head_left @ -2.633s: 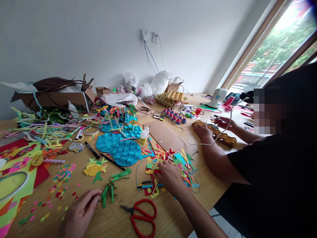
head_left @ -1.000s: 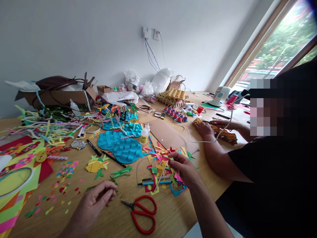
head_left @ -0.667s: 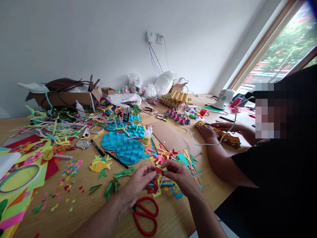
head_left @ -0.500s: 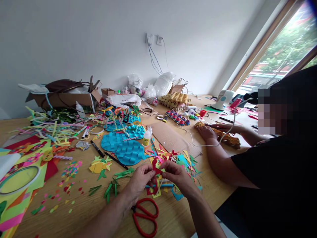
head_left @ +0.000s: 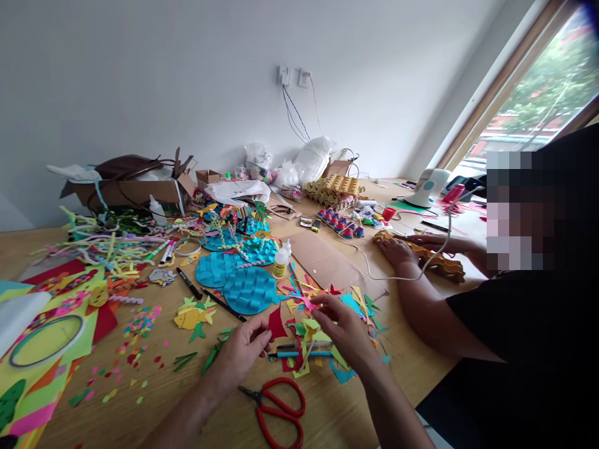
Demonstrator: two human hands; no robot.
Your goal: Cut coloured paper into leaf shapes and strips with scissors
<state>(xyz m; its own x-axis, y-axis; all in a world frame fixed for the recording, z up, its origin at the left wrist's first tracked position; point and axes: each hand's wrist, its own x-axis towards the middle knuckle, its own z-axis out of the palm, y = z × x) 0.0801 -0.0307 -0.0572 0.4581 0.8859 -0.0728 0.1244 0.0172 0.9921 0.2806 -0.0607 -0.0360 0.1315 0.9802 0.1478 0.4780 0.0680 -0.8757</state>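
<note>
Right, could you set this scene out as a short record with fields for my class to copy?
Left hand: pinches a red paper piece
Right hand: over the paper scraps; contact unclear
Scissors: red-handled, lying on the table
Yellow-labelled bottle: upright, beside a blue disc
Co-worker's near hand: at an egg-carton strip
</note>
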